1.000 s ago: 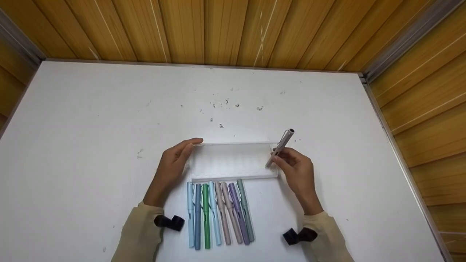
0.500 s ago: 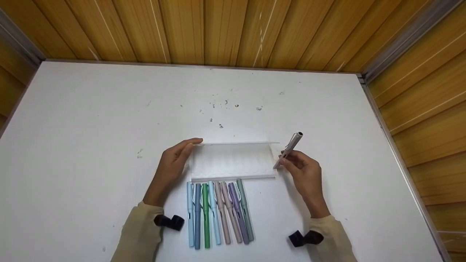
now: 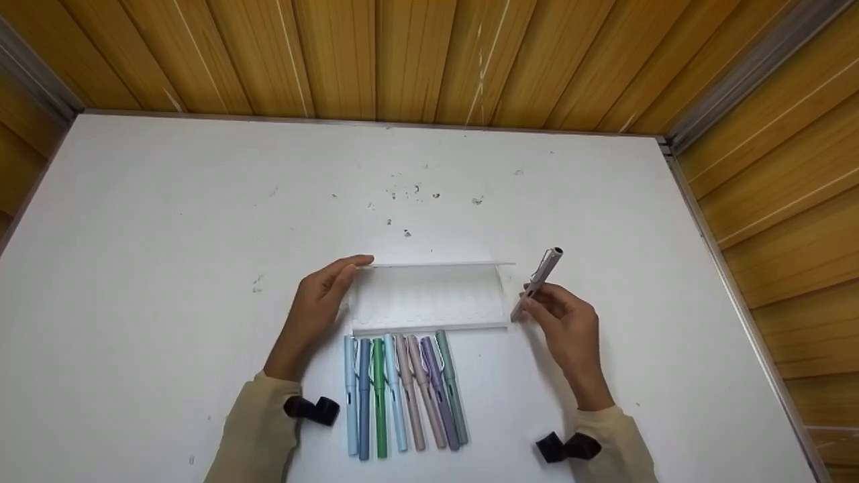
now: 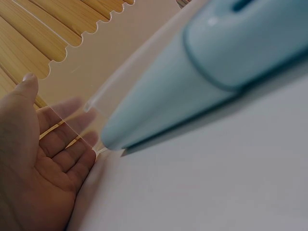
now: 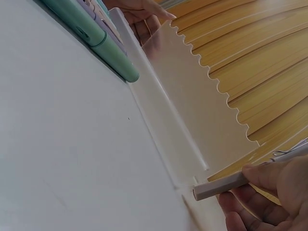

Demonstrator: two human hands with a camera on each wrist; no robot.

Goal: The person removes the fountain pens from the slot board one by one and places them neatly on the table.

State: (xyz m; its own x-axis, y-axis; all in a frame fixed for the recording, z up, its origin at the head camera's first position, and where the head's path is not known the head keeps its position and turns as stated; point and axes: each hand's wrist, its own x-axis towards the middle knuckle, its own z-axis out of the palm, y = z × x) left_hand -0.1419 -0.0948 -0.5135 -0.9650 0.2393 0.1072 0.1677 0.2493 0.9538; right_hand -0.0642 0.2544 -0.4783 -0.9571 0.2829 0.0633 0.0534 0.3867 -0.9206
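My left hand [image 3: 322, 295] grips the left end of a clear plastic pen stand [image 3: 429, 295]. In the left wrist view its fingers [image 4: 67, 139] show through the clear panel, which has a scalloped edge. Just right of the stand, my right hand [image 3: 570, 325] pinches a pale greyish-mauve pen [image 3: 542, 272] between thumb and fingers. The pen is tilted, its clip end up and its lower end near the stand's right front corner. In the right wrist view the blunt end of this pen [image 5: 219, 186] overlaps the stand's near corner.
Several capped pens lie side by side in front of the stand: light blue [image 3: 351, 396], slate blue [image 3: 364, 402], green [image 3: 380, 402], beige-mauve [image 3: 411, 396], purple [image 3: 439, 396] and grey-green [image 3: 452, 389]. They rest on a white table [image 3: 201, 201] with wood-patterned walls [image 3: 402, 60] behind it.
My right hand has moved right and slightly toward me with the pen, whose lower end has gone from over the stand to beside its right end. The left hand, stand and other pens stay put.
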